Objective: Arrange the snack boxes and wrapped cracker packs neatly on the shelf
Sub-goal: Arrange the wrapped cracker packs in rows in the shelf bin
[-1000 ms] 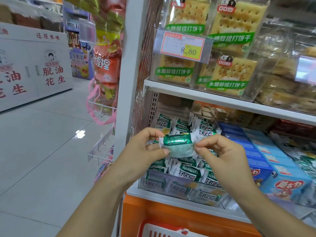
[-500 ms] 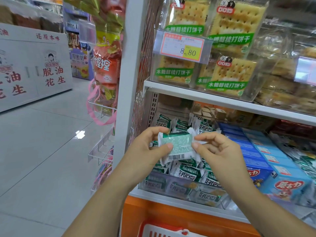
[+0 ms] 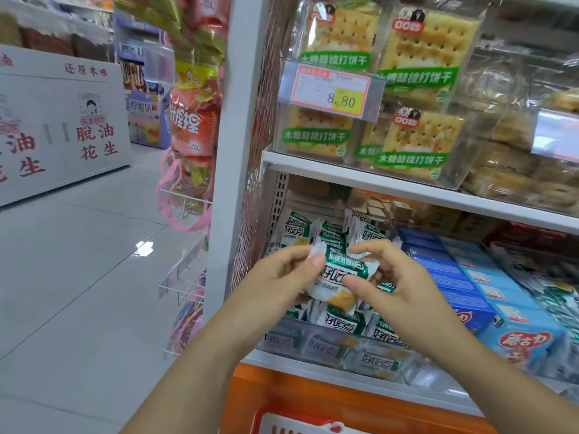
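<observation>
From the head view, the step in hand looks like squaring up a single wrapped cracker pack [image 3: 332,277] before it goes back among its fellows. The left hand [image 3: 279,281] pinches the pack's upper left corner with its thumb on the front, and the right hand [image 3: 402,288] pinches its right side, so both are clamped on the same pack. The hands hold it in the air just in front of the lower shelf [image 3: 313,368], above a heap of loose packs [image 3: 343,322] of the same kind. The pack is a small pillow of glossy film, green and white with a yellow patch low down, crinkled and crimped at the ends, and likely slippery and easily creased. The heap lies jumbled behind a clear front rail [image 3: 300,341]. To the right, blue snack boxes [image 3: 488,292] run in tidy, hard-edged cardboard rows. The next move probably calls for setting the pack face out into the heap and releasing it gently. On the upper shelf [image 3: 360,175] stand clear-wrapped crackers [image 3: 419,142] behind a price tag [image 3: 332,89].
</observation>
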A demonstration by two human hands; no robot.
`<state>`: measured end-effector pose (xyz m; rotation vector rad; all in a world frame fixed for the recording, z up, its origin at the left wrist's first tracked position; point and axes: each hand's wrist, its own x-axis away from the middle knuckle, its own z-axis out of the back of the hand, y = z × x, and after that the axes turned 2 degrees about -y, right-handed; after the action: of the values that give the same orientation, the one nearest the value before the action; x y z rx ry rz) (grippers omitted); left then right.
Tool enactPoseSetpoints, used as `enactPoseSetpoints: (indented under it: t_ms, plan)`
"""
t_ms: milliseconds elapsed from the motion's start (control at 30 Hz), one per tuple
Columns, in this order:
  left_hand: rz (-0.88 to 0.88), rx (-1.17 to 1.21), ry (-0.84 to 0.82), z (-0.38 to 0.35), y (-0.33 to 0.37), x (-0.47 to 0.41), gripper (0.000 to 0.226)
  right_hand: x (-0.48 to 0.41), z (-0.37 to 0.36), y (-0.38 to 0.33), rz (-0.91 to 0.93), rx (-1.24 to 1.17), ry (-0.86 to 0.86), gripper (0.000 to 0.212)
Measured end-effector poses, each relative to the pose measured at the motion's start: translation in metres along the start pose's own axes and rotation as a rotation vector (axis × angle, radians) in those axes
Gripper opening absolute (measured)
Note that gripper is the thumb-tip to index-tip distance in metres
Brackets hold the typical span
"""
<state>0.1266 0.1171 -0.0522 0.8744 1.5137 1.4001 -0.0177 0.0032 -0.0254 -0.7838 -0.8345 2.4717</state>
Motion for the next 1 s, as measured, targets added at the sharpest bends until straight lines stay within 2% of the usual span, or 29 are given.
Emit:
enactPoseSetpoints:
  t_ms: [100,267,367,467,567,733,933,1000]
  plan:
    - [-0.034,-0.113,0.003,-0.003,-0.001,0.0,0.028,0.0,0.0,0.006,-0.005,0.019,-0.029,0.016]
    - [-0.053,-0.181,0.139,-0.011,-0.008,-0.004,0.015,0.007,-0.009,0.014,0.246,0.399,-0.016,0.049]
    - [-0.055,-0.19,0.148,-0.015,-0.012,-0.006,0.02,0.008,-0.01,0.021,0.304,0.47,0.033,0.049]
    - [-0.064,-0.221,0.175,-0.013,-0.013,-0.007,0.029,0.003,-0.001,0.031,0.235,0.433,0.076,0.046]
    - [-0.108,-0.266,0.307,-0.004,-0.012,-0.008,0.027,-0.011,0.016,0.05,0.041,0.459,0.081,0.046]
    - [-0.118,-0.305,0.504,0.014,-0.013,-0.01,0.026,-0.029,0.029,0.078,-0.111,0.595,-0.054,0.039]
    - [-0.025,-0.359,0.456,0.022,-0.016,-0.01,0.034,-0.039,0.038,0.078,-0.156,0.709,-0.199,0.043]
    - [0.003,-0.333,0.444,0.023,-0.017,-0.01,0.035,-0.045,0.039,0.064,-0.108,0.66,-0.175,0.042]
